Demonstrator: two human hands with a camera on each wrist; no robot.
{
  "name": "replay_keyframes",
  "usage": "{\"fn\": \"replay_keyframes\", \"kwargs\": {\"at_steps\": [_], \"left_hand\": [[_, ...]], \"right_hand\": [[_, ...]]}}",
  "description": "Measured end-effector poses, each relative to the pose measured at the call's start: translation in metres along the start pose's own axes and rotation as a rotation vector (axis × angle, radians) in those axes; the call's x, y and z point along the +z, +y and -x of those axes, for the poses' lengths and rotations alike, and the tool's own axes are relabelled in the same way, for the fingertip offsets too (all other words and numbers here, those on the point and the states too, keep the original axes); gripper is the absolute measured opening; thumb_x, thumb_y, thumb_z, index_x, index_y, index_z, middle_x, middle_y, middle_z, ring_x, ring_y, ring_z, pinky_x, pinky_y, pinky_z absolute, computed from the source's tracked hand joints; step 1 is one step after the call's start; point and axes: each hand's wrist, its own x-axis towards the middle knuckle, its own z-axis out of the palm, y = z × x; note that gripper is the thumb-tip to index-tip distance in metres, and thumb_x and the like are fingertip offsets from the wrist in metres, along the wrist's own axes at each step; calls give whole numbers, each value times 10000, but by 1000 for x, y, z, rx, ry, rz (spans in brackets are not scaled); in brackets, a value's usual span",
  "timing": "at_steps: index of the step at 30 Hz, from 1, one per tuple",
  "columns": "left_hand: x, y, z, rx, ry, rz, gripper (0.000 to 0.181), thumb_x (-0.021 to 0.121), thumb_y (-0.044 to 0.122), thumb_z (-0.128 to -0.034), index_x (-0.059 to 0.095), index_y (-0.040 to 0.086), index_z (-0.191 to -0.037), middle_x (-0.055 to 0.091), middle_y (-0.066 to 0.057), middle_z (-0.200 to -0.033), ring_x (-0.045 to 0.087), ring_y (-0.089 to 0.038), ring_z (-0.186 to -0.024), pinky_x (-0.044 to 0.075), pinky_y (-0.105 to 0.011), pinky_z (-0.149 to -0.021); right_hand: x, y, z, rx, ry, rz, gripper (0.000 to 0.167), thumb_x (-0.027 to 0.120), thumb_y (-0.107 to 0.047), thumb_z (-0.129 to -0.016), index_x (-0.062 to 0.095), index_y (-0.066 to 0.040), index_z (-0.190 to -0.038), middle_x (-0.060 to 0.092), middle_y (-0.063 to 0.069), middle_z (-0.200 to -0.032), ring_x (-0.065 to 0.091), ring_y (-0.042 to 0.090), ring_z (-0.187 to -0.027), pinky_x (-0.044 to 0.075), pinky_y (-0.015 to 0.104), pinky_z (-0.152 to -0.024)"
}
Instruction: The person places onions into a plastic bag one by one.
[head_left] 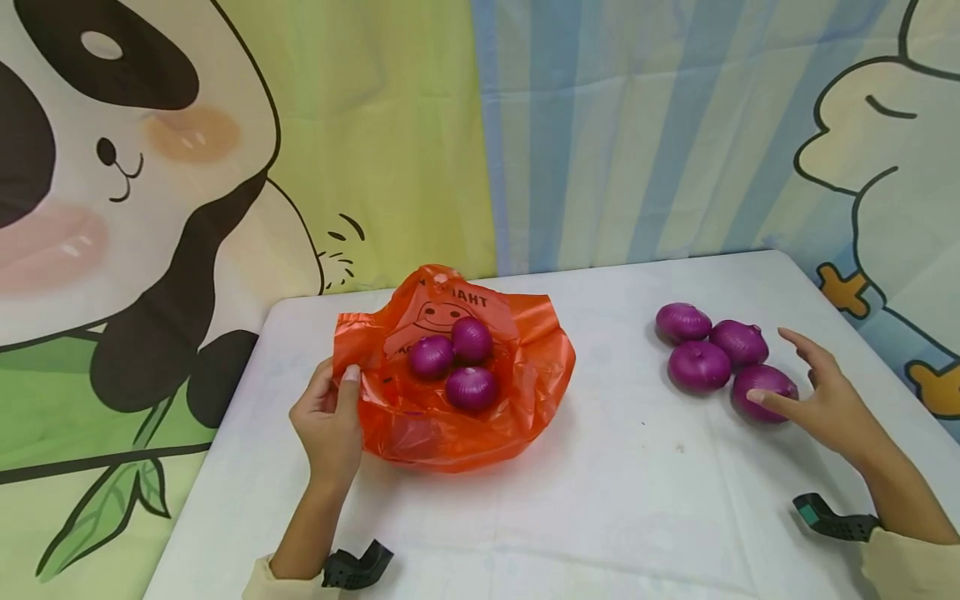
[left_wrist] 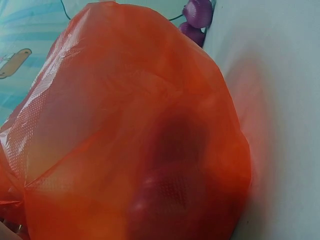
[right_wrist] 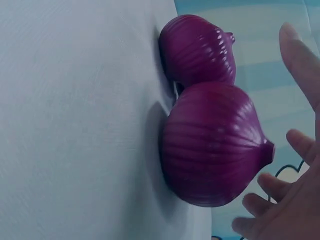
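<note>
A: "On the white tabletop (head_left: 570, 517), are we gripping the nearest red onion (head_left: 765, 381)?"

B: "No, our left hand (head_left: 330, 425) is pinching the orange plastic bag (head_left: 465, 446); our right hand (head_left: 831, 404) is hovering beside the onion, holding nothing. We're expecting firm, slippery skin, favouring the widest sides."

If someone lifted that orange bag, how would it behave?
The orange bag would probably flop and sag, its thin plastic being creased and see-through. The three onions visible inside look round, so they'd likely roll together.

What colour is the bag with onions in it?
The bag is orange-red; it shows best in the head view.
</note>
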Motion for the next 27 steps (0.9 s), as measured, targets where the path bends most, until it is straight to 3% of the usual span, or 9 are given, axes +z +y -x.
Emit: {"fn": "replay_keyframes", "kwargs": {"at_steps": [1,6,13,21,27], "left_hand": [[0,0,0,-1,-2,-13,227,565,11,-962,664,-81,-1145,645,-169,-1138,644,-235,-995,533,-270,-870],[-1,-3,1,-18,2,-54,236,568,38,-968,665,-64,-1158,653,-149,-1142,648,-219,-1009,534,-264,-865],[1,-3,1,-15,-1,-47,238,575,53,-967,671,-57,-1155,645,-178,-1142,648,-236,-1001,536,-274,-864],[1,-1,1,-3,-3,-43,238,571,43,-966,665,-76,-1149,639,-199,-1140,646,-239,-994,537,-278,-864],[0,-1,0,-6,-1,-36,240,574,55,-967,669,-69,-1149,638,-203,-1138,644,-242,-993,537,-279,-865]], "right_hand": [[1,3,0,7,3,-2,988,756,-220,-862,71,-135,-1569,-7,327,-1549,7,578,-1373,182,797,-923],[5,13,-2,49,-19,-13,1023,764,-252,-854,41,-97,-1561,-40,345,-1534,50,628,-1335,252,814,-861],[5,17,1,153,-50,81,835,676,-436,-898,292,11,-1489,324,402,-1347,345,589,-1130,492,665,-801],[2,7,2,189,27,98,784,648,-441,-916,322,-15,-1488,313,408,-1373,314,588,-1155,426,720,-839],[-1,-11,-1,152,66,56,755,653,-399,-923,317,-46,-1499,311,398,-1397,326,586,-1163,441,698,-821]]}}
